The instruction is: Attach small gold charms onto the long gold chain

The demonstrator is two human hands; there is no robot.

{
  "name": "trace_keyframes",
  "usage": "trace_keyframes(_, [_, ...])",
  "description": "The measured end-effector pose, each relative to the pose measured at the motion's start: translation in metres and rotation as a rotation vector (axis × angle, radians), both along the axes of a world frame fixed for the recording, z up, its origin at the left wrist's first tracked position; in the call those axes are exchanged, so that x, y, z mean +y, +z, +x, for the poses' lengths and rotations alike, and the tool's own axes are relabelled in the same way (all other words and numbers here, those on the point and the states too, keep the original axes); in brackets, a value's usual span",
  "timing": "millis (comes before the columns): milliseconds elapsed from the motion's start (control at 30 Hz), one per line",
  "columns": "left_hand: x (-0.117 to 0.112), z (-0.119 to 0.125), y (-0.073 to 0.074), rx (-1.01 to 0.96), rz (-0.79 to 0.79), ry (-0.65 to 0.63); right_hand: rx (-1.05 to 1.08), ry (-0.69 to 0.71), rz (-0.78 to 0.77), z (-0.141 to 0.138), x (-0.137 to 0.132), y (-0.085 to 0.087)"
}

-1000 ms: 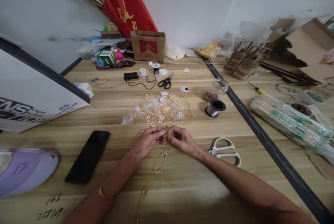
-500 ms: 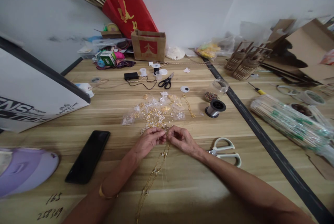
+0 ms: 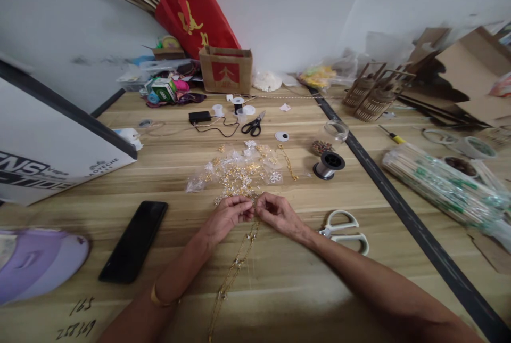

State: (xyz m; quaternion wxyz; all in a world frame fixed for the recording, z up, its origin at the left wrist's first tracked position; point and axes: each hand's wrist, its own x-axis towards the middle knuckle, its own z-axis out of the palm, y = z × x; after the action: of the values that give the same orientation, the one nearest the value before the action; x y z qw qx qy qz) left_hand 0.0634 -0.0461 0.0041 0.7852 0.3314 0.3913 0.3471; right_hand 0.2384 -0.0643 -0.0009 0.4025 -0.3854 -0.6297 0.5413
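Fingertips of my left hand point(image 3: 231, 215) and my right hand point(image 3: 279, 215) are pinched close together over the table, almost touching. A thin gold chain point(image 3: 238, 263) with small clear beads runs from under my right fingertips down toward the near edge of the table. What the left fingertips pinch is too small to make out. Just beyond both hands lies a pile of gold and clear beads point(image 3: 239, 172), with small plastic bags among it. A short gold chain point(image 3: 288, 163) rests right of the pile. White-handled scissors point(image 3: 343, 231) lie beside my right forearm.
A black phone point(image 3: 133, 242) and a purple-white object point(image 3: 40, 266) are at left. Behind the pile lie black scissors point(image 3: 253, 124). A wire spool point(image 3: 329, 165) and a bead jar point(image 3: 329, 138) stand at right, near wrapped sticks point(image 3: 439, 183). A large white box point(image 3: 56, 140) stands left.
Both hands stay pinched together in nearly the same place, and the chain lies as before. The whole view has shifted very slightly.
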Motion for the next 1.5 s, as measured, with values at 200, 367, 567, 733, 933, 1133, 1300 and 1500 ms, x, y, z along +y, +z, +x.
trace_keyframes(200, [-0.0002,0.0009,0.0005,0.008,0.016,-0.009,-0.015,-0.015,0.000,0.0003,0.0003,0.0006])
trace_keyframes(367, [0.0010,0.0001,-0.0030,0.002,0.005,-0.006,-0.026,-0.047,0.019,0.0008,0.0006,0.0004])
trace_keyframes(567, [0.0013,0.0002,-0.0034,0.002,0.000,-0.008,-0.009,-0.054,0.018,0.0002,0.0003,-0.0010])
trace_keyframes(733, [0.0010,0.0011,-0.0024,0.019,0.014,-0.008,-0.001,-0.052,0.015,-0.0002,0.0013,-0.0042])
trace_keyframes(933, [-0.0011,0.0044,0.0003,0.085,0.082,0.039,-0.005,-0.057,-0.015,-0.0005,0.0017,-0.0047])
trace_keyframes(1133, [-0.0020,0.0043,-0.0017,0.168,0.218,0.025,0.078,-0.047,-0.060,-0.0021,0.0017,-0.0035])
trace_keyframes(1300, [-0.0009,0.0027,-0.0053,0.194,0.265,-0.006,0.114,-0.024,-0.091,-0.0025,0.0016,-0.0031])
trace_keyframes(1500, [-0.0010,0.0027,-0.0001,0.312,0.324,-0.009,0.153,0.012,-0.093,-0.0017,0.0023,-0.0047])
